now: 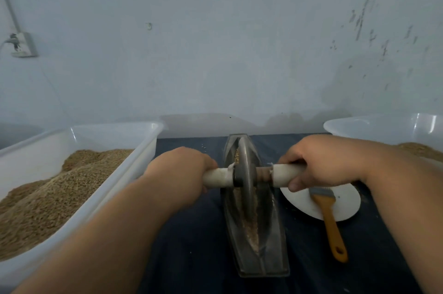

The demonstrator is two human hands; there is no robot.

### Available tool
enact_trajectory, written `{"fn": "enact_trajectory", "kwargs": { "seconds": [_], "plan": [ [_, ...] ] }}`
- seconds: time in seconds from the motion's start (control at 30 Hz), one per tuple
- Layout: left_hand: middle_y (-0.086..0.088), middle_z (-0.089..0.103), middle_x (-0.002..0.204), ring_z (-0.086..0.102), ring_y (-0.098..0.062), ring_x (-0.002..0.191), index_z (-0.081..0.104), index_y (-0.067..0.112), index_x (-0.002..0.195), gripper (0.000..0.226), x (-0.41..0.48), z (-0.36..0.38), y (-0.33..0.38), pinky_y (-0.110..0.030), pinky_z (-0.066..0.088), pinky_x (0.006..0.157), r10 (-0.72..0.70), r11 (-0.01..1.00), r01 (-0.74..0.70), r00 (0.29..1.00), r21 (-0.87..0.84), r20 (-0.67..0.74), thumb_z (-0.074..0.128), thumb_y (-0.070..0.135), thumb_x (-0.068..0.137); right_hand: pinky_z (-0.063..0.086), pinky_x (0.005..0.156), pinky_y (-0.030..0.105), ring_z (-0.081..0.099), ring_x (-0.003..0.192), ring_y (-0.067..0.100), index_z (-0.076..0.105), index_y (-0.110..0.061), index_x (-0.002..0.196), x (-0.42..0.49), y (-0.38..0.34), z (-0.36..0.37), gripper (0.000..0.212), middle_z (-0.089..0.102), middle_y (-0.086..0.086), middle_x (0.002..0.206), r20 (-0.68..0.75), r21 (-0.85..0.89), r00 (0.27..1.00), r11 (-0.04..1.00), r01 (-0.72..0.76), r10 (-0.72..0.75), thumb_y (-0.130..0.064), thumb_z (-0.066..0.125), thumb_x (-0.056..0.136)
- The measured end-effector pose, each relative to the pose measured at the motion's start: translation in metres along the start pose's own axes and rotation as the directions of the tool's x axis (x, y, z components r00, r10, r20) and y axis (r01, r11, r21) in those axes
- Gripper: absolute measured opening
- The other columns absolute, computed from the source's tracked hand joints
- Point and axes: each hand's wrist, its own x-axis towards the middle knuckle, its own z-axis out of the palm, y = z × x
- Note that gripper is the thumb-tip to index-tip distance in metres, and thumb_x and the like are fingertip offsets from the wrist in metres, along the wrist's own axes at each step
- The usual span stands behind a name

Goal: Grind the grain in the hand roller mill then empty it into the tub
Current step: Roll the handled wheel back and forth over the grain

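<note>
Obs.: both hands on the mill. Left hand is wrapped round the left white handle and right hand round the right one, fingers curled under and thumb showing below. The metal wheel stands on edge in the groove of the long boat-shaped trough, towards its far end. The trough sits mid-table, between a rectangular bin heaped with whole grain on the left and a round tub at far right, which holds some brown meal. Grain lies along the groove, pale and partly broken; I judge grinding is under way, with emptying not yet begun. A plate lies just right of the trough, a yellow-handled brush resting across it, close under the right hand. Risks: uneven pressure between the hands could tip the wheel and ride it out of the groove, scattering grain onto the dark table. A long stroke towards the near end may drag the right wrist into the brush. Nothing visibly anchors the trough, so a hard push could slide it.
</note>
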Motion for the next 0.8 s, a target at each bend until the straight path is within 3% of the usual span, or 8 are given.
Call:
{"fn": "enact_trajectory", "kwargs": {
  "seconds": [0.23, 0.33, 0.4, 0.5, 0.67, 0.8],
  "plan": [
    [0.014, 0.065, 0.092, 0.058, -0.005, 0.089, 0.062, 0.044, 0.110, 0.034, -0.026, -0.021, -0.002, -0.027, 0.046, 0.077, 0.111, 0.990, -0.123, 0.983, 0.071, 0.148, 0.073, 0.042, 0.078, 0.042, 0.065, 0.014, 0.055, 0.084, -0.018, 0.064, -0.055, 0.105, -0.017, -0.007, -0.017, 0.028, 0.060, -0.040, 0.089, 0.159, 0.013, 0.984, 0.997, 0.077, -0.078, -0.053, 0.075, 0.080],
    [0.013, 0.065, 0.092, 0.058, -0.008, 0.090, 0.064, 0.042, 0.108, 0.030, -0.019, -0.013, -0.003, -0.026, 0.043, 0.074, 0.096, 0.995, -0.098, 0.989, 0.017, 0.116, 0.071, 0.034, 0.080, 0.044, 0.066, 0.016, 0.060, 0.082, -0.006, 0.065, -0.052, 0.110, -0.013, -0.008, -0.011, 0.030, 0.064, -0.027, 0.090, 0.087, -0.013, 0.996, 0.999, 0.036, -0.034, -0.052, 0.074, 0.081],
    [0.012, 0.066, 0.097, 0.058, -0.011, 0.095, 0.063, 0.041, 0.111, 0.031, -0.010, -0.005, -0.005, -0.030, 0.048, 0.081, 0.063, 0.998, -0.062, 0.996, -0.013, 0.066, 0.069, 0.030, 0.082, 0.048, 0.070, 0.021, 0.060, 0.082, -0.001, 0.065, -0.049, 0.111, -0.007, -0.008, -0.006, 0.031, 0.065, -0.021, 0.091, 0.022, -0.001, 1.000, 1.000, 0.010, -0.010, -0.050, 0.075, 0.081],
    [0.010, 0.066, 0.103, 0.059, -0.015, 0.100, 0.060, 0.041, 0.117, 0.034, 0.004, 0.008, -0.005, -0.037, 0.050, 0.088, -0.003, 0.999, 0.002, 1.000, -0.046, -0.008, 0.063, 0.025, 0.086, 0.048, 0.072, 0.025, 0.058, 0.082, 0.001, 0.064, -0.046, 0.117, 0.004, -0.006, 0.004, 0.034, 0.065, -0.018, 0.093, -0.076, -0.020, 0.997, 1.000, -0.011, 0.010, -0.047, 0.073, 0.083],
    [0.008, 0.061, 0.103, 0.059, -0.018, 0.095, 0.057, 0.040, 0.118, 0.041, 0.017, 0.019, 0.003, -0.041, 0.052, 0.086, -0.079, 0.996, 0.075, 0.994, -0.056, -0.075, 0.053, 0.013, 0.087, 0.049, 0.082, 0.034, 0.058, 0.096, 0.012, 0.060, -0.044, 0.127, 0.018, -0.002, 0.018, 0.045, 0.064, -0.014, 0.105, -0.190, -0.077, 0.981, 0.996, -0.055, 0.040, -0.047, 0.072, 0.084],
    [0.008, 0.063, 0.098, 0.059, -0.017, 0.094, 0.060, 0.040, 0.112, 0.032, 0.013, 0.012, 0.002, -0.037, 0.051, 0.081, -0.059, 0.998, 0.058, 0.997, -0.007, -0.058, 0.060, 0.021, 0.086, 0.044, 0.067, 0.026, 0.057, 0.083, 0.003, 0.064, -0.044, 0.114, 0.011, -0.002, 0.012, 0.033, 0.064, -0.016, 0.091, -0.124, -0.042, 0.992, 0.999, -0.022, 0.016, -0.047, 0.073, 0.082]
  ]
}}
